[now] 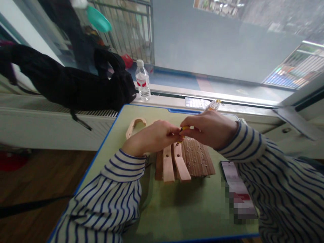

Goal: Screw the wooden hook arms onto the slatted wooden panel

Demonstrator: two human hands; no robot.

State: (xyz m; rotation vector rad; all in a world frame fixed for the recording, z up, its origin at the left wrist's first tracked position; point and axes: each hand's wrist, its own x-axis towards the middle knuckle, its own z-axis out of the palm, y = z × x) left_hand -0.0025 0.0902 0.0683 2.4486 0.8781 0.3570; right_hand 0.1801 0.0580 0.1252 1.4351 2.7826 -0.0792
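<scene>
My left hand (154, 136) and my right hand (206, 128) meet above the green desk (177, 209), fingers pinched together on a small yellow object (184, 128). I cannot make out what the yellow object is. Just below them lie two pale wooden slats (174, 165) with holes, resting on a ribbed brown wooden board (199, 158) dotted with small pieces. A curved wooden piece (135, 125) lies on the desk beyond my left hand. Both sleeves are white with blue stripes.
A phone (236, 189) lies on the desk by my right forearm. A water bottle (142, 81) and a black bag (76, 84) sit on the window sill behind the desk. A clear packet (214, 105) lies near the far desk edge.
</scene>
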